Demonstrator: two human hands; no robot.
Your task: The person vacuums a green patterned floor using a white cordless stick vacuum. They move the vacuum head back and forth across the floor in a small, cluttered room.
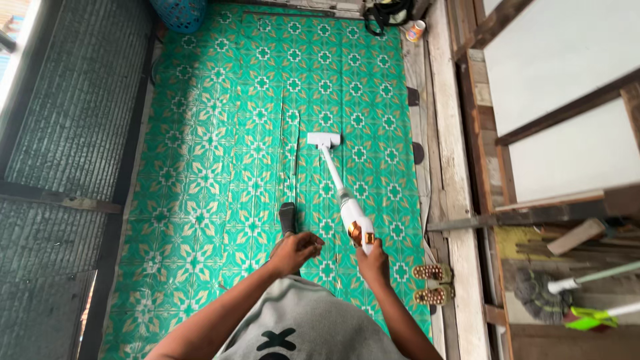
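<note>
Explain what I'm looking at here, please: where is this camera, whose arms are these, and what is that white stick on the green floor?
There is one picture only, taken by a camera worn on a person's head and looking straight down. The two bare arms coming up from the bottom edge belong to that person. The right hand grips the handle end of a white stick vacuum cleaner; its tube runs away from the body to a flat floor head resting on the green patterned floor mat. The left hand is loosely closed in front of the body; I cannot tell whether it holds anything. A dark-socked foot shows just beyond it. To the right, on the wooden boards, lies a pair of sandals. A blue basket sits at the mat's far edge.
</note>
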